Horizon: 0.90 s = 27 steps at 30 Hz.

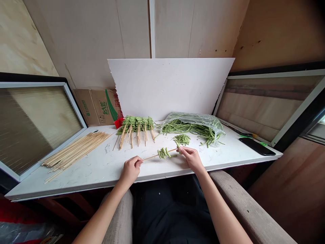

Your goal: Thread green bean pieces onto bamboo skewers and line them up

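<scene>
My left hand [132,168] pinches one end of a thin bamboo skewer [151,157] above the front of the white table. Several pieces of green bean [164,153] are threaded along its middle. At the skewer's other tip, my right hand [191,156] grips a single bean piece [178,146] between thumb and fingers. Just behind it lies a small heap of cut bean pieces [181,139]. A clear plastic bag [191,118] of long green beans [186,127] rests farther back. To the left of the bag, filled skewers [138,122] are stacked with their bare ends toward me.
Loose bamboo skewers [78,150] lie in a pile on the left of the white table [101,173]. A cardboard box [98,106] and a white board [172,86] stand at the back. A black phone [256,146] sits at the right edge.
</scene>
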Each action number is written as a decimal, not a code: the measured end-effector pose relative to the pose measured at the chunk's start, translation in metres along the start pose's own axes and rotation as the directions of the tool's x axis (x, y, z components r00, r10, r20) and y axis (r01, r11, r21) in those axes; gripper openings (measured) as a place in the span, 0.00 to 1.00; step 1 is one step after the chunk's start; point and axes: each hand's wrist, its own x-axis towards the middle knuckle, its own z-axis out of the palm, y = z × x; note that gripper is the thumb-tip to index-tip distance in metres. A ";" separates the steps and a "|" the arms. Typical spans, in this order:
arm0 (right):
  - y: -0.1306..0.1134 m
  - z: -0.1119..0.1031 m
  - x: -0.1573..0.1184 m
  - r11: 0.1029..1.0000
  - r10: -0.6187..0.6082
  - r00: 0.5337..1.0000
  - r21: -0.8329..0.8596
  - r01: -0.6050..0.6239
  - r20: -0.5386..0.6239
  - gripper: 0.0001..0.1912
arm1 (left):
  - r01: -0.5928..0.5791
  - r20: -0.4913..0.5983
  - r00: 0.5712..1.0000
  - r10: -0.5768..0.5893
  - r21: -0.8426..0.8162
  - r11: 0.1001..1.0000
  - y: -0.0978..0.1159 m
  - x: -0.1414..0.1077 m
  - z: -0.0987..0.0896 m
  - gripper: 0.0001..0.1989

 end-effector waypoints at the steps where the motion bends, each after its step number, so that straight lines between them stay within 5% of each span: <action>1: -0.002 0.001 -0.001 1.000 -0.006 1.000 -0.003 0.006 0.005 0.19 | -0.006 -0.003 1.000 0.006 0.001 1.000 0.000 0.000 0.000 0.10; 13: -0.010 0.012 -0.003 0.999 -0.004 1.000 -0.037 0.004 0.001 0.20 | -0.012 -0.021 1.000 0.012 0.011 1.000 -0.002 0.000 0.000 0.10; 27: 0.010 0.007 0.003 0.981 0.086 0.996 0.172 -0.085 -0.002 0.20 | 0.018 0.026 1.000 -0.017 -0.021 1.000 -0.005 -0.001 0.001 0.09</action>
